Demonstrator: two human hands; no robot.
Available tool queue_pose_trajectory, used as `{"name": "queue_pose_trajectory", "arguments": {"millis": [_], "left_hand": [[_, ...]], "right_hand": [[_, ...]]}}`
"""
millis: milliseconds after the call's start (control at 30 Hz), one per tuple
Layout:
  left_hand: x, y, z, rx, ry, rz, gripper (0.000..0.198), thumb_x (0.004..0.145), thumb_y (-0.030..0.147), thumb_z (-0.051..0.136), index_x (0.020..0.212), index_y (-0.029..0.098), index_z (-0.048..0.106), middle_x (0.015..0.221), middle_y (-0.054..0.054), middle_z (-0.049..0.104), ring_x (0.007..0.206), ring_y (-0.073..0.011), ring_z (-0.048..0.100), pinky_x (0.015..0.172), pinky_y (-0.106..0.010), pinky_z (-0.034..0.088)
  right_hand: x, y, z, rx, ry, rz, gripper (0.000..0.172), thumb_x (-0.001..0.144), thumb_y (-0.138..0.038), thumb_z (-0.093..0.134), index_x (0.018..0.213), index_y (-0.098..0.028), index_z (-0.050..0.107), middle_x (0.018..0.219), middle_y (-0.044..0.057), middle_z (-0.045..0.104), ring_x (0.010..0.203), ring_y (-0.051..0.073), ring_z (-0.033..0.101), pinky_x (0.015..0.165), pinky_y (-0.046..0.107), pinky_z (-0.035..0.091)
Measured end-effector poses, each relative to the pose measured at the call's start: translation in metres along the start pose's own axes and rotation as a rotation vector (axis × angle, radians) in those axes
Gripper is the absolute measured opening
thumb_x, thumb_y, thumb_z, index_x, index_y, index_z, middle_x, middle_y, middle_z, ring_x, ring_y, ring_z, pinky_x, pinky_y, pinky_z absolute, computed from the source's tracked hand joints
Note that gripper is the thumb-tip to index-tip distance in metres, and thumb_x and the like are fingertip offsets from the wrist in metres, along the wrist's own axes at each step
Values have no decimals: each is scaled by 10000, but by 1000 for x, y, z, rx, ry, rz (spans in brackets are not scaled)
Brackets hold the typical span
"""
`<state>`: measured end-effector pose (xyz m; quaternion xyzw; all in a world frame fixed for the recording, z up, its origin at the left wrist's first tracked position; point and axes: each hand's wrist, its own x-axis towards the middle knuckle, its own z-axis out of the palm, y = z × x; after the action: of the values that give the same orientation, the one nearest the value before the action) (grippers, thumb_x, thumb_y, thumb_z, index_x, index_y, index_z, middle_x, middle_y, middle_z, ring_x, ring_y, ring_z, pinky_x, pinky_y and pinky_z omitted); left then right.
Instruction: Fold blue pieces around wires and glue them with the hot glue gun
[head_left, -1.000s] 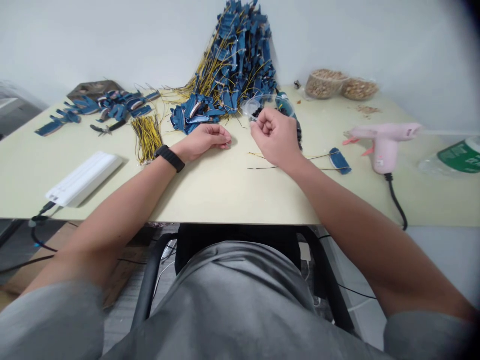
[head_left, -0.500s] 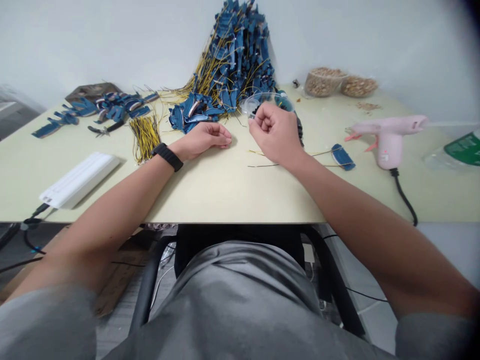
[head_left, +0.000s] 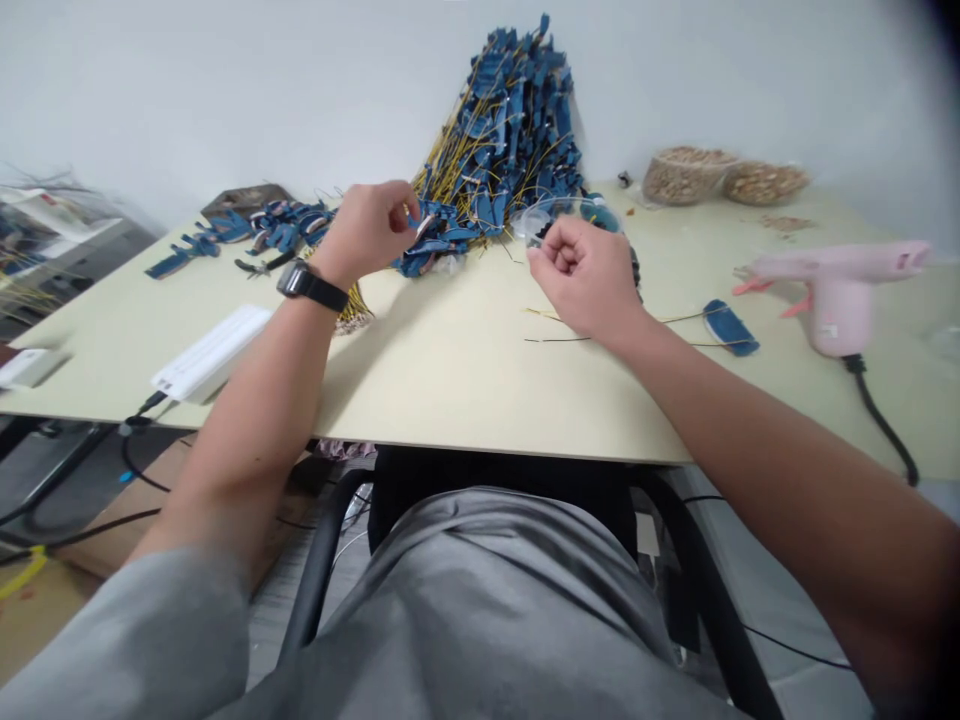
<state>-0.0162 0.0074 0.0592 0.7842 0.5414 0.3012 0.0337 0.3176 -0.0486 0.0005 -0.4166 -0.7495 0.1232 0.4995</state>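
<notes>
My left hand (head_left: 373, 228), with a black watch on the wrist, is raised above the table near the small blue pieces. Its fingers are curled in, and whatever they may hold is too small to make out. My right hand (head_left: 585, 272) is closed in a pinch in front of a clear round plastic container (head_left: 541, 212); its fingertips hide what may be between them. Under the right wrist run the thin yellow and black wires of a single blue piece (head_left: 731, 328) lying flat. A bundle of yellow-black wires (head_left: 352, 310) lies partly behind my left wrist.
A tall heap of wired blue pieces (head_left: 506, 130) leans against the wall. Pliers (head_left: 264, 264) and a white power bank-like box (head_left: 214, 352) lie left. A pink glue gun (head_left: 844, 290) stands right, cord over the edge. Bags of small tan bits (head_left: 686, 178) sit behind.
My left hand has lifted off the tabletop and moved up and left. My right hand keeps its pinch in about the same place on the table. The view has turned slightly left.
</notes>
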Motion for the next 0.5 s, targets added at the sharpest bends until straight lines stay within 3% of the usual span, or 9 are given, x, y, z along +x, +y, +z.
{"name": "queue_pose_trajectory", "arguments": {"millis": [133,233,400,500], "left_hand": [[-3,-30,-39,341,-182,-121,235,986,9,897,899,213,820,751,17,547,917,-209,521,1138,-378,541],[-1,-50,-53,437,-360,-159,100,915,124,989,907,207,935,723,-3,641,903,-224,622,1039,-368,562],[5,-59,-54,442,-604,-189,114,797,281,1060,895,300,1005,791,-5,762,902,-277,796,957,-381,561],[6,-55,-44,448,-620,-203,108,794,310,1053,887,303,999,813,5,786,926,-275,816,971,-374,561]], "right_hand": [[-1,2,-1,-1,3,-27,402,1050,-221,829,820,-311,511,675,-35,521,655,196,497,767,437,456],[-3,3,-1,-20,2,-20,394,1048,-239,831,819,-303,516,678,-19,532,666,203,497,780,446,459],[-4,6,-1,-29,-15,-1,427,1063,-393,872,821,-301,532,681,-9,542,691,214,524,774,443,462],[-4,7,-1,-24,-23,4,429,1052,-423,879,819,-300,541,677,-11,538,676,206,516,755,437,455]]}}
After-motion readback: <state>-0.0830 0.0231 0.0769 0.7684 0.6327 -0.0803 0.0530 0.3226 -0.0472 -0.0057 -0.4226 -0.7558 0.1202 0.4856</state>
